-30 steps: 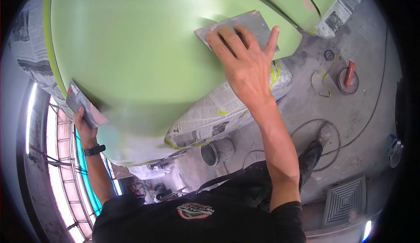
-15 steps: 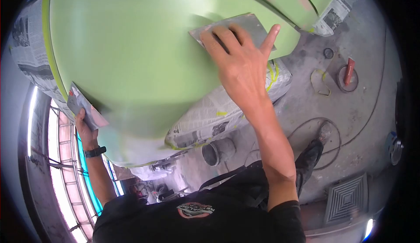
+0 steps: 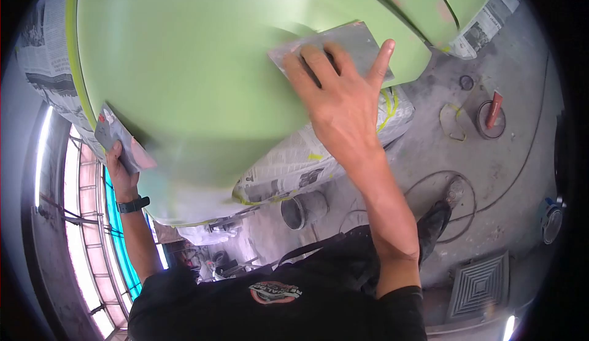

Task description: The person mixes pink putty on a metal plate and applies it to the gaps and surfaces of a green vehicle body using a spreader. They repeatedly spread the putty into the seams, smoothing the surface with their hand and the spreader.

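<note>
A pale green car body panel (image 3: 184, 65) fills the upper left of the head view. My right hand (image 3: 343, 104) presses a grey flat filler spreader (image 3: 356, 39) on it, fingers bent over the plate, thumb sticking out to the right. At the panel's left edge, my left hand (image 3: 124, 175) grips a second flat spreader (image 3: 119, 133), with pink filler smeared on its lower end. The thumb lies on its face; the other fingers are mostly hidden. Newspaper masking (image 3: 288, 166) lines the panel's lower edge, and yellow tape (image 3: 75, 52) runs down its left side.
On the floor at right lie a red tube (image 3: 494, 109) on a round tin (image 3: 483, 126), a loop of tape (image 3: 453, 123) and a dark hose (image 3: 512, 187). A bucket (image 3: 294, 212) is below the masked edge. A square vent (image 3: 481, 286) is at lower right.
The view has shifted slightly, so the panel and floor items sit a little further right. Both hands keep their spreaders; the right one stays at nearly the same place on the panel.
</note>
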`<state>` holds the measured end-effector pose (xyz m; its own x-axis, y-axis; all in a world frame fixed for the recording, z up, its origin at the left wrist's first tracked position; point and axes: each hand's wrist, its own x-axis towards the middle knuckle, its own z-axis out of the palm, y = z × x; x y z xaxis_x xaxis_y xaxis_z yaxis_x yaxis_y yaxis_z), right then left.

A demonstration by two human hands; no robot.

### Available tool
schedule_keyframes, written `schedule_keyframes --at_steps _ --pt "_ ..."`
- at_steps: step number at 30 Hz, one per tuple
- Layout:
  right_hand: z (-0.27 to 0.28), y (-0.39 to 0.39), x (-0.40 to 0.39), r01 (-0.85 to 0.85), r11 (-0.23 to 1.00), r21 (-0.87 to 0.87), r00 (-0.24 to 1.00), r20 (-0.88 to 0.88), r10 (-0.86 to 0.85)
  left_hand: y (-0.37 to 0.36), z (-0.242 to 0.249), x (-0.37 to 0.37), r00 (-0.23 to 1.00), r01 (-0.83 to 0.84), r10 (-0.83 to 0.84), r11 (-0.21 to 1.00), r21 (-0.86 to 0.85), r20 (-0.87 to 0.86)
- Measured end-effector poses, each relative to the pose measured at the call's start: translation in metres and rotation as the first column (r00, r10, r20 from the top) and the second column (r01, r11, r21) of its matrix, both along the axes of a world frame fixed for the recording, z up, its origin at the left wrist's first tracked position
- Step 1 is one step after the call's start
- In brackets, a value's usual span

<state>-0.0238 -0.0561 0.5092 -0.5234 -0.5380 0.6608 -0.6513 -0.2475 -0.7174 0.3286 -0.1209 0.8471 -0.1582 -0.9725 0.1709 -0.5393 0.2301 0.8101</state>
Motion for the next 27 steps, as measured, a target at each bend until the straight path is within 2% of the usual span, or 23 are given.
schedule_keyframes --at_steps 1,4,7,10,13,16,18,20,22,24,27 --pt "-0.001 0.002 0.000 0.001 1.000 -0.014 1.000 -0.001 -0.001 0.000 -0.001 -0.002 1.000 -0.002 0.002 1.000 0.000 -0.011" --pt "0.000 0.012 -0.008 -0.066 0.994 0.089 0.998 -0.002 0.067 -0.006 0.000 0.001 0.999 0.033 -0.032 0.999 -0.004 0.032" --pt "0.007 0.006 -0.017 -0.023 0.999 0.024 0.998 0.060 0.022 -0.008 -0.002 0.003 0.999 0.042 -0.042 0.999 -0.032 0.021" --pt "0.005 -0.005 -0.014 0.002 0.998 -0.068 0.999 0.040 0.001 -0.004 -0.002 0.000 1.000 0.013 -0.012 0.999 -0.041 0.026" --pt "0.004 0.010 -0.014 -0.103 0.994 0.043 0.994 -0.017 0.104 -0.005 0.000 0.000 1.000 -0.012 0.012 1.000 -0.018 0.023" --pt "-0.007 0.039 -0.005 -0.216 0.972 0.097 0.976 0.036 0.213 -0.010 0.003 0.004 0.997 0.009 -0.008 1.000 -0.022 0.070" --pt "-0.022 0.068 0.004 -0.240 0.964 0.117 0.955 0.206 0.213 -0.003 -0.001 -0.007 0.999 0.007 -0.005 1.000 -0.024 0.054" --pt "-0.063 0.093 0.021 -0.380 0.913 0.145 0.862 0.413 0.294 -0.001 -0.003 -0.009 0.999 0.002 -0.002 1.000 -0.008 0.040" --pt "-0.111 0.115 0.048 -0.491 0.828 0.269 0.798 0.521 0.304 -0.004 -0.001 -0.002 1.000 0.001 -0.001 1.000 0.015 0.020" --pt "-0.152 0.137 0.077 -0.534 0.779 0.329 0.770 0.570 0.287 -0.003 -0.003 -0.004 1.000 -0.027 0.027 1.000 -0.006 -0.002" --pt "-0.168 0.158 0.088 -0.617 0.723 0.311 0.689 0.658 0.304 -0.005 -0.004 -0.003 0.999 -0.049 0.048 0.998 -0.038 -0.020"
